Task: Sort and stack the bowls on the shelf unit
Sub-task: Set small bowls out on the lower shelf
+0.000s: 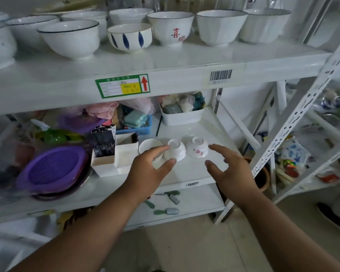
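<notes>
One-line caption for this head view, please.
Both hands, left and right, open, reach toward two upturned small bowls on the middle shelf.

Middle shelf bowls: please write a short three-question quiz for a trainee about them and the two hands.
1. True or false: the plain overturned bowl lies upside down.
2. Which hand touches it: A) left hand B) right hand?
3. What colour are the characters on the other overturned bowl?

Key: 1 true; 2 A, thumb and fingertip at its sides; 3 red.
</notes>
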